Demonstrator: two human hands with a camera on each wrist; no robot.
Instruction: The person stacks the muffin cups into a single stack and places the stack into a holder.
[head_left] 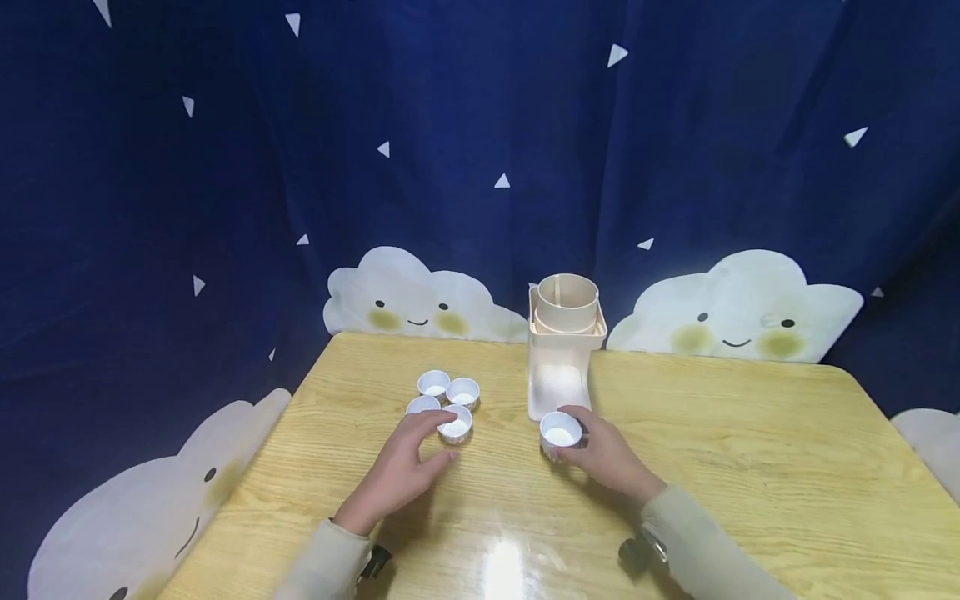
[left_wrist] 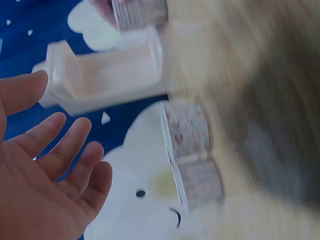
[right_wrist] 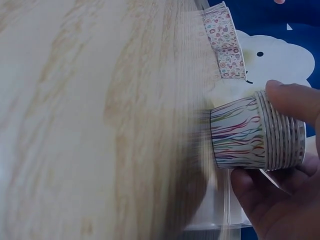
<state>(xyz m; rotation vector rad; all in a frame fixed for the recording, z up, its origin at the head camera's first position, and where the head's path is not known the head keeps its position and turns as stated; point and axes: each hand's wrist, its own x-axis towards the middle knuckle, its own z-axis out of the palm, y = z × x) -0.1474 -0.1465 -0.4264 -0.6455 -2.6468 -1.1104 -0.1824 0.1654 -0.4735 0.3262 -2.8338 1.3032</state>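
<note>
My right hand (head_left: 611, 457) grips a stack of paper baking cups (right_wrist: 237, 132) between thumb and fingers, white inside with wavy coloured lines outside. Its base is close over the table in the right wrist view, and several rims show nested together. My left hand (head_left: 401, 467) is beside a cluster of paper cups (head_left: 462, 392), its fingers spread and relaxed with nothing between them. In the head view its fingertips overlap the nearest cup (head_left: 455, 427). Small flowery prints cover the outside of the cluster's cups (right_wrist: 227, 45).
Behind the right hand's stack stands a cream plastic holder (head_left: 558, 387) with a round open tube (head_left: 567, 312) on top. The wooden table (head_left: 720, 450) ends at the back against a dark blue curtain (head_left: 450, 108) printed with clouds and triangles.
</note>
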